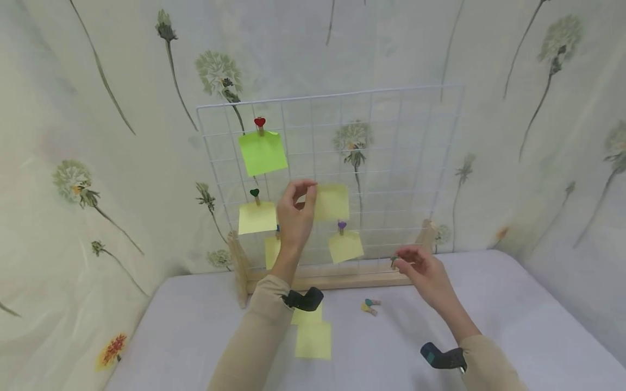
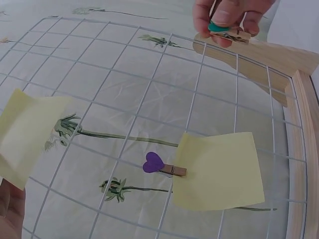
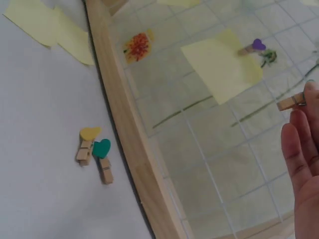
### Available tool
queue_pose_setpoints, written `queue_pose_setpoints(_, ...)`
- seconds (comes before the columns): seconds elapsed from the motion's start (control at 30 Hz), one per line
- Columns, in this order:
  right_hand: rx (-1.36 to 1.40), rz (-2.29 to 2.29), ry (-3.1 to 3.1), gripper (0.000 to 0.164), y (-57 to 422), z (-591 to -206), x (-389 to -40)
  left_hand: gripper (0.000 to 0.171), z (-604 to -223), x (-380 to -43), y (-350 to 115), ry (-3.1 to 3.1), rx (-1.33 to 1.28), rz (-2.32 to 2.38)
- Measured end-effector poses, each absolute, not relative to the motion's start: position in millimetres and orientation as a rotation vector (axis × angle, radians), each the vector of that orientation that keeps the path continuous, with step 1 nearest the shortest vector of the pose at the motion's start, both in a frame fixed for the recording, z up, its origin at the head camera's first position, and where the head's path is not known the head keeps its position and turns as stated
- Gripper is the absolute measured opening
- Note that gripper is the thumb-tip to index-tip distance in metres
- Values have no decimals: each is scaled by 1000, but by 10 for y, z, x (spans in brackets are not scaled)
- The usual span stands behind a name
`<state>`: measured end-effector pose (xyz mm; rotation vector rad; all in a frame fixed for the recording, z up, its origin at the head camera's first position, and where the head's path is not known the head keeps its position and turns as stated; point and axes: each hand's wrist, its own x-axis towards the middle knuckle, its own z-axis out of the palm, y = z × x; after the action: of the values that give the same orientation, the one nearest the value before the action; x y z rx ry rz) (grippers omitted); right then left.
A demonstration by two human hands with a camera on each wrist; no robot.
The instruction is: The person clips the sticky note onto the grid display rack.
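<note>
My left hand (image 1: 297, 214) pinches a yellow sticky note (image 1: 332, 202) by its left edge, against the white wire grid (image 1: 386, 146). Off to the right, my right hand (image 1: 425, 274) holds a small wooden clothespin (image 3: 290, 102) with a green top, between thumb and fingers. A purple-heart clothespin (image 2: 164, 166) fastens another yellow note (image 2: 219, 172) just below the held one. Higher up, a red-heart clothespin (image 1: 260, 125) holds a bright green note (image 1: 263, 154). A dark green-heart clothespin (image 1: 255, 195) holds a yellow note (image 1: 257, 218); one more note (image 1: 271, 253) is partly behind my left wrist.
The grid stands in a wooden base (image 1: 337, 281) on a white-covered table (image 1: 195, 336). In front lie a yellow-heart clothespin (image 3: 85, 145), a green-heart clothespin (image 3: 103, 160) and overlapping yellow notes (image 1: 313, 341). A flower-printed curtain (image 1: 122, 190) hangs behind.
</note>
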<state>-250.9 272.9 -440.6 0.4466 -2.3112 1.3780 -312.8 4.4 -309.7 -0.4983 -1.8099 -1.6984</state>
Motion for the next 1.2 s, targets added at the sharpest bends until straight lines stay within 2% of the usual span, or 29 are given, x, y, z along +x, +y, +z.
queue_pose_setpoints(0.13,459,1372,-2302,29,2711,-4239,-2533,16,-3126,-3241,40,-1800,-510,-1719)
queue_pose_setpoints(0.53,508,1257,-2316,18,2484,-3628,-2429,16,-3052,-3270,75,-1817,-546,-1665)
queue_pose_setpoints(0.8,586,1289,-2262,22,2525,-3613,-2588,14,-2993,-3324,120,-1844,-520,-1636)
queue_pose_setpoints(1.03,562,1284,-2288,22,2400,-3372,-2528,14,-2909,-3349,123,-1830,-516,-1615)
queue_pose_setpoints(1.2,587,1280,-2271,23,2415,-3402,-2615,14,-2870,-3346,132,-1823,-510,-1606)
